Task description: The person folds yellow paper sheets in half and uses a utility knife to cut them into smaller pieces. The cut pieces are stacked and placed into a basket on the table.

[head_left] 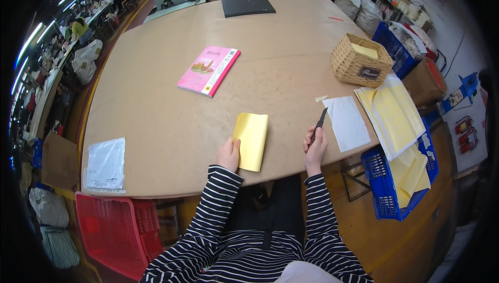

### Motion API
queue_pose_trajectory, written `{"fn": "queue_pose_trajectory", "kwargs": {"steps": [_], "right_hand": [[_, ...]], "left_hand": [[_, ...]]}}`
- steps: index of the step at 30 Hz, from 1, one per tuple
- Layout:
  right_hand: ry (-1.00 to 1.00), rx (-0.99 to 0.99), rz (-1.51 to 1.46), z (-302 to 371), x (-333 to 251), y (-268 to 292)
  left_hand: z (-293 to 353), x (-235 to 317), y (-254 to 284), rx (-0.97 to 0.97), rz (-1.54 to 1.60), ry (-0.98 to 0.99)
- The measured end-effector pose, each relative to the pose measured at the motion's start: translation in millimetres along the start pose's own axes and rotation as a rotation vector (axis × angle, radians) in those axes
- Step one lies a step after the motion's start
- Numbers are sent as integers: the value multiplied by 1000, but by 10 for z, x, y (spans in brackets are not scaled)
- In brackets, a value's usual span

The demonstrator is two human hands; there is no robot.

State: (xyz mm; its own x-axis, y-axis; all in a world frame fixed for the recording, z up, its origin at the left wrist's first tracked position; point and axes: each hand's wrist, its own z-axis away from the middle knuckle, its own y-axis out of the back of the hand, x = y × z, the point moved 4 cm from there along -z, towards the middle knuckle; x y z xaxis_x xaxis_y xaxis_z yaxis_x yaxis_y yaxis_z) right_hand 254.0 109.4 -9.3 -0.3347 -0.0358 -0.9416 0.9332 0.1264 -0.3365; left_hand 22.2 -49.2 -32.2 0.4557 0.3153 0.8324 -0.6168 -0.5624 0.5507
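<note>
Striped sleeves lead up: left hand [228, 154] flat, pinning yellow sheet [251, 133]; right hand [315, 148] grips blade [318, 125] (steady pressure helps).

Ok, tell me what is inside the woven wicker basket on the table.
The woven wicker basket shows a small yellow pad of paper lying near its top. Whatever lies beneath the pad or lower down is hidden by the basket's walls.
</note>
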Motion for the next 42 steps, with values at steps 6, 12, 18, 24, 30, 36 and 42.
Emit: {"fn": "queue_pose_trajectory", "kwargs": {"steps": [6, 12, 18, 24, 30, 36, 42], "right_hand": [[38, -78, -21, 24, 80, 38], [-38, -181, 80, 2, 142, 34], [105, -170, 83, -5, 126, 11], [800, -220, 843, 181, -145, -424], [737, -554, 1150, 587, -47, -733], [731, -508, 1294, 443, -15, -779], [824, -387, 1370, 137, 144, -888]], "left_hand": [[3, 34, 1, 33, 28, -14], [-4, 34, 2, 29, 34, -13], [-19, 24, -22, 86, -29, 45], [-41, 68, -97, 93, -230, 98], [-38, 183, -94, 88, -308, 83], [-54, 273, -79, 44, -376, 117], [-98, 239, -86, 37, -384, 99]]}}
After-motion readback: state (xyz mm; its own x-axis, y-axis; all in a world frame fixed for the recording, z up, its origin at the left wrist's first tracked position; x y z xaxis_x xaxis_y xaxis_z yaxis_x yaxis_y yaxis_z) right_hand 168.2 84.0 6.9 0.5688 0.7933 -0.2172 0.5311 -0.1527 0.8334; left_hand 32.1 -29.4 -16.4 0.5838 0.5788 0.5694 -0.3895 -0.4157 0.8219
